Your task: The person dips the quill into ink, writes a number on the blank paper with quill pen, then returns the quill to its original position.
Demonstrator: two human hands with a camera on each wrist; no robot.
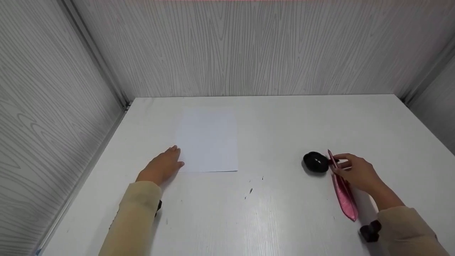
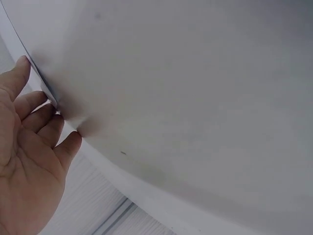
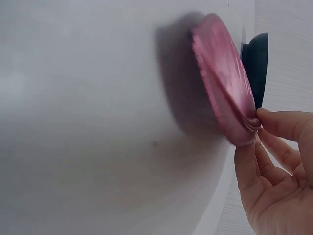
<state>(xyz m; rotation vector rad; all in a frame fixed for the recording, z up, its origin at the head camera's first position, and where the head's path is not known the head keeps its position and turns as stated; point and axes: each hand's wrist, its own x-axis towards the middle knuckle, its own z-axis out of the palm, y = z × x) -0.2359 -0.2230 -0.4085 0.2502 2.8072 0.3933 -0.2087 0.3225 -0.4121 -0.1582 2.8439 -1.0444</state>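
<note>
Your right hand (image 1: 359, 173) pinches the pink oval fabric (image 1: 344, 199); likely light, soft, slippery; grip the gathered folds (image 3: 250, 123); left hand (image 1: 161, 165), fingers slightly apart, touches white rectangular paper (image 1: 208, 142).

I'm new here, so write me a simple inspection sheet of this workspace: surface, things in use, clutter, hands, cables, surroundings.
Surface: white table, smooth-looking.
Things in use: white paper lying flat; shiny pink item; rounded black object beside it, its exact kind unclear.
Clutter: a few dark specks, loose bits or marks, cannot tell which.
Hands: left hand touches the paper's left edge with its fingers; right hand pinches the pink item.
Cables: nothing seen.
Surroundings: grey wood-grain panels behind and on both sides.
</note>
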